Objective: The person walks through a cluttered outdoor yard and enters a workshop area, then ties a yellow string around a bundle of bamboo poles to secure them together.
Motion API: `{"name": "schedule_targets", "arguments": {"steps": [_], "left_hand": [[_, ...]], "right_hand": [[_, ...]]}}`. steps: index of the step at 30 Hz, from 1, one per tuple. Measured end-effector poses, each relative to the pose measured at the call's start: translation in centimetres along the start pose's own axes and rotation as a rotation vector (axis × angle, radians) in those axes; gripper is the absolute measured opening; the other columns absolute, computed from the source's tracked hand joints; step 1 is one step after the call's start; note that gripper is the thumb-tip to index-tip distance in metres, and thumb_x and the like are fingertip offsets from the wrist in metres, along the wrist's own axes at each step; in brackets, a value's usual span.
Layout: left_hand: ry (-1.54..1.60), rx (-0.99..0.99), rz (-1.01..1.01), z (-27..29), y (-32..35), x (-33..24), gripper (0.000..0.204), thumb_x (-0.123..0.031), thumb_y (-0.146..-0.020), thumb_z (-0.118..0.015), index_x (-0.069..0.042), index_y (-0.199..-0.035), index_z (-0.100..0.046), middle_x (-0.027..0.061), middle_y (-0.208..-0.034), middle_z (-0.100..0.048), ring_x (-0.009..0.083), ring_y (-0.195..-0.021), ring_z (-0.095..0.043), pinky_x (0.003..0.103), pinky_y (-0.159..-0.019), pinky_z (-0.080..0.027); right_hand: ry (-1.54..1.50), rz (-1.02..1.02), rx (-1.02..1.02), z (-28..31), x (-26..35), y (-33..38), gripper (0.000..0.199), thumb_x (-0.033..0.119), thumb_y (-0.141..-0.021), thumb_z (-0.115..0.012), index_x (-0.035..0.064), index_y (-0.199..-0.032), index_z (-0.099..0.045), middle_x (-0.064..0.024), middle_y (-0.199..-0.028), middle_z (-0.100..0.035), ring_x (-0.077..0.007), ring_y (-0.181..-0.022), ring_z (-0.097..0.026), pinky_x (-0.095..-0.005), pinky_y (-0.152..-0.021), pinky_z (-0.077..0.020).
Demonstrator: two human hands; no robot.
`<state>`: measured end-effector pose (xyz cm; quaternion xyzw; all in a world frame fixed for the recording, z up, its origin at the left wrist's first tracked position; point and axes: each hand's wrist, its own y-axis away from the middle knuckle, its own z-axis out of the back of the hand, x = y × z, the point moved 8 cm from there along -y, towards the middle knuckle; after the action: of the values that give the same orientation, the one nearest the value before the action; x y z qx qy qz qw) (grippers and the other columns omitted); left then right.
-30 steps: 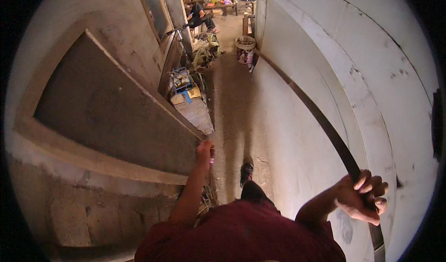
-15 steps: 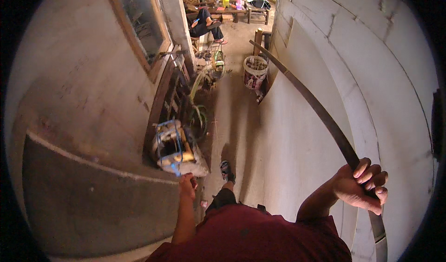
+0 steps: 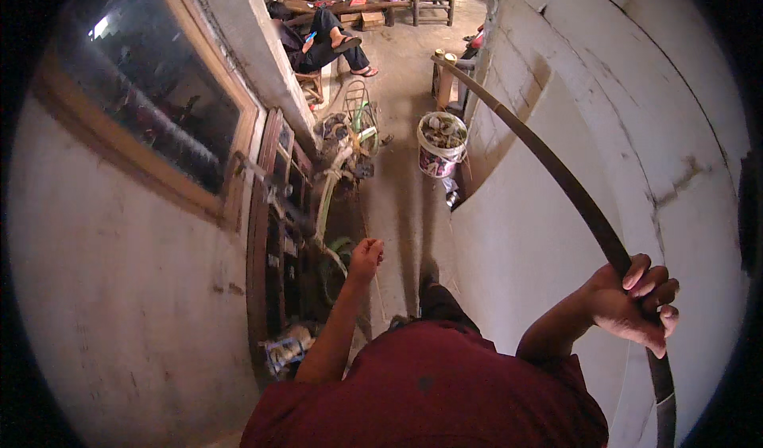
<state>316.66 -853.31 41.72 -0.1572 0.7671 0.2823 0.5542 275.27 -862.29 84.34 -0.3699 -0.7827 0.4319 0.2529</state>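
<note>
— What does the right hand [image 3: 632, 309] hold?

— A long, dark, bent stick [image 3: 548, 166]. The fingers [image 3: 652, 277] are curled tight around it. The stick runs up along the pale wall [image 3: 636, 114] on the right.

— And the left hand [image 3: 366, 259]?

— It hangs low with its fingers loosely curled, holding nothing. It is near a bicycle [image 3: 342, 170] by a wooden door [image 3: 274, 233].

— What else is there?

— A white bucket [image 3: 441, 144] stands on the floor [image 3: 405, 59] ahead. A person [image 3: 322, 39] sits far off.
</note>
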Motion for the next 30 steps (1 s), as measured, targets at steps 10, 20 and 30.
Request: {"name": "schedule_targets", "arguments": {"steps": [10, 20, 30], "left_hand": [[-0.197, -0.292, 0.246, 5.2, -27.4, 1.0, 0.019, -0.025, -0.091, -0.062, -0.006, -0.094, -0.062, -0.0004, -0.076, -0.058, 0.0073, -0.062, -0.053, 0.024, -0.054, -0.044], [0.004, -0.362, 0.329, 2.4, -55.8, -6.9, 0.014, -0.022, -0.095, -0.057, -0.009, -0.098, -0.057, -0.0015, -0.073, -0.055, 0.0081, -0.060, -0.052, 0.024, -0.052, -0.044], [-0.160, -0.077, 0.125, -4.4, -89.3, -19.3, 0.020, -0.021, -0.097, -0.055, -0.002, -0.098, -0.060, -0.0008, -0.075, -0.056, 0.0077, -0.066, -0.052, 0.023, -0.062, -0.044]], "right_hand": [[0.017, 0.074, 0.054, 1.3, -37.1, -2.0, 0.059, 0.065, -0.090, -0.046, 0.0111, -0.104, -0.065, 0.0001, -0.077, -0.035, -0.0141, -0.060, -0.033, -0.0293, -0.050, -0.0342], [0.110, 0.062, 0.144, -0.9, -67.8, -5.9, 0.057, 0.065, -0.090, -0.043, 0.0131, -0.101, -0.064, 0.0023, -0.074, -0.032, -0.0124, -0.059, -0.033, -0.0264, -0.048, -0.0347], [0.169, 0.135, 0.106, -3.3, -97.0, -9.3, 0.057, 0.068, -0.089, -0.042, 0.0142, -0.099, -0.061, 0.0030, -0.076, -0.037, -0.0103, -0.058, -0.034, -0.0244, -0.049, -0.0329]]}}
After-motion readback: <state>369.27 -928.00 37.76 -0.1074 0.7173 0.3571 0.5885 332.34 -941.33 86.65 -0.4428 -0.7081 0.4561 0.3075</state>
